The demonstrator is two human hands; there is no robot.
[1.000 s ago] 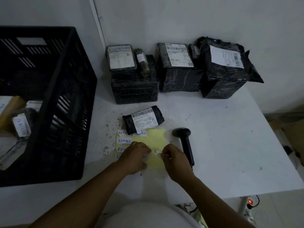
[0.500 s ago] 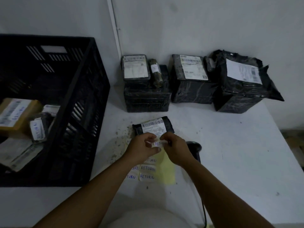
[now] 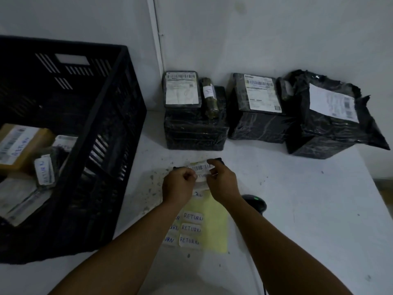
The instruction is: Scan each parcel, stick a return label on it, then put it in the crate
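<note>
Both hands over the small parcel (image 3: 197, 167) mid-counter. Left hand (image 3: 177, 185) curled, fingers pinching one end of a white return label (image 3: 201, 175); right hand (image 3: 221, 184) pinches the other end, label sits right on the parcel's top under its barcode strip. I can't tell if it's stuck down yet. Parcel mostly hidden by my hands, only the barcode edge and black wrap corners show.

Around it: yellow label sheet (image 3: 214, 222) on the counter (image 3: 297, 209) just near of the hands, several RETURN stickers on its left side, the leftmost column cut off by my left forearm. Scanner (image 3: 255, 204) lies right of the sheet, half hidden behind my right wrist, green light on.

Black crate (image 3: 102, 145) on the left, holding a brown box (image 3: 23, 143) and a few wrapped parcels with RETURN labels; contents dim, hard to count.

Back against the wall: three black-wrapped parcels in a row, left stack (image 3: 195, 128) with a flat packet (image 3: 181, 89) and a small roll (image 3: 210, 96) on top, middle box (image 3: 259, 107), a loose poly-bagged one (image 3: 331, 116) on the right. Label print unreadable.
</note>
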